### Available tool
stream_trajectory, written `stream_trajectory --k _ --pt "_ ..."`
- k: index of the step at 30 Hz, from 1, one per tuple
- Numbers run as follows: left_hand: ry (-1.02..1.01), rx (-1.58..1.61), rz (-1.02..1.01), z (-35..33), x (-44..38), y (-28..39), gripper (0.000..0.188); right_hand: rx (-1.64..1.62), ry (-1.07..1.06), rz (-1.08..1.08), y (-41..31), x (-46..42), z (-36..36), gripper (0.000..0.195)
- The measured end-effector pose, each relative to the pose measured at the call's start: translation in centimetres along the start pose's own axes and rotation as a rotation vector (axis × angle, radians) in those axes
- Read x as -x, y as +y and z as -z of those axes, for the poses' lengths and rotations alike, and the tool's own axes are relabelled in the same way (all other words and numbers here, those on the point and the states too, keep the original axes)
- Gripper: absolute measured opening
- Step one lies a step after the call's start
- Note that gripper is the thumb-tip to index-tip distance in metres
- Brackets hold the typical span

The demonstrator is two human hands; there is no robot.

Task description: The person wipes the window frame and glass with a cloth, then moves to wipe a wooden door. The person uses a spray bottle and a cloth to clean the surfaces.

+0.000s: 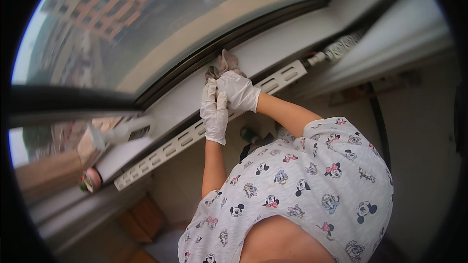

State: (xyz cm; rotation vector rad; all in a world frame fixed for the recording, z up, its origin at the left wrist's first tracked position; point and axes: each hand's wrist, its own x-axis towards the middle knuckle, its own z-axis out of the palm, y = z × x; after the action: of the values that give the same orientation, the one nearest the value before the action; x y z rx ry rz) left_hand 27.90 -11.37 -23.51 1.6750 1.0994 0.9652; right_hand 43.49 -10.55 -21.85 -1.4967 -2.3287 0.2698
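Note:
White gloves cover both of my hands, which meet over the white windowsill (292,36) near the middle of the view. My right hand (238,90) is closed on a crumpled greyish-pink cloth (228,62) that lies against the dark lower window frame (197,60). Just left of it, my left hand (214,111) touches the right one, its fingers pointing at a darker, bunched part of cloth (212,73). Whether the dark part belongs to the same cloth I cannot tell. The left fingertips look pinched on it.
A white spray bottle (126,133) lies tilted in view on the sill at left, with a small potted plant (91,180) beyond. A slotted white radiator top (175,148) runs below the sill, with a radiator valve (318,58) at its right end. Wooden furniture (142,219) stands lower left.

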Motion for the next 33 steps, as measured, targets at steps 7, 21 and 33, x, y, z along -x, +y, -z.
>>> stream_trajectory --k 7,21,33 --pt "-0.424 -0.007 -0.247 -8.9 -1.6 6.2 0.044 0.393 0.305 -0.604 11.8 10.4 5.9 0.024" --pt "-0.835 0.878 0.422 -27.1 11.5 17.0 0.019 -1.146 1.013 -0.359 2.8 34.7 14.0 0.033" --pt "-1.082 0.374 -0.069 -48.8 23.5 28.8 0.042 -0.815 1.372 -0.503 3.3 62.8 17.9 0.033"
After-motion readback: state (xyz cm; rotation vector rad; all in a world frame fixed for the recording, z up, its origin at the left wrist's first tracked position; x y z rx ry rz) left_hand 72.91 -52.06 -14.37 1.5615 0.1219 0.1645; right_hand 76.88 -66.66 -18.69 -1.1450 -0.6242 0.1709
